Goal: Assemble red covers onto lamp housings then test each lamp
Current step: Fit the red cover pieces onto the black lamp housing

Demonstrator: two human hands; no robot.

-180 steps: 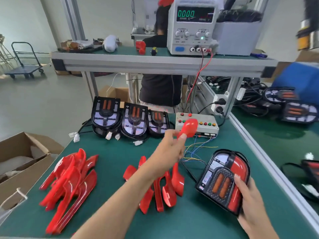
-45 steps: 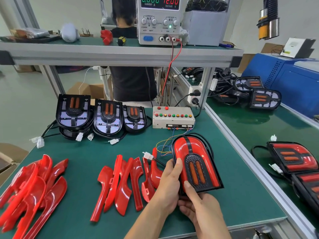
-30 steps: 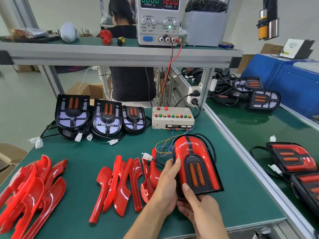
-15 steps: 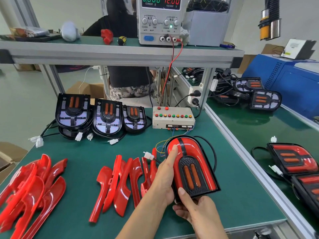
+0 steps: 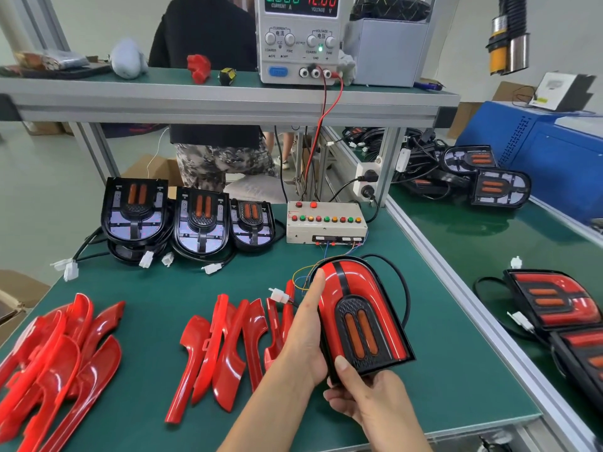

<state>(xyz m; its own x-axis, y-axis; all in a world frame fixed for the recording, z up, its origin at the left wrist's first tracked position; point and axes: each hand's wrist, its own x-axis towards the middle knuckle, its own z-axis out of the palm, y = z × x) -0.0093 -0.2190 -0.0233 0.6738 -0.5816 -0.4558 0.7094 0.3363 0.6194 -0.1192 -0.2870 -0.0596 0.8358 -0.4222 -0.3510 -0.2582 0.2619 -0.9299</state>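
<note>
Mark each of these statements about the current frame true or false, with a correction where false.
1. The lamp in hand carries red covers on both sides. True.
2. Only the right hand holds it. False: the left hand lies along its left edge too.
3. Three uncovered housings stand at the back of the bench. True.
4. The power supply reads zero volts. False: it reads 12.00 V, zero current.
5. Loose red covers lie left of the hands. True.

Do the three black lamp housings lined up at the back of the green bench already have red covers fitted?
No: the three black lamp housings show bare pale interiors.
</note>
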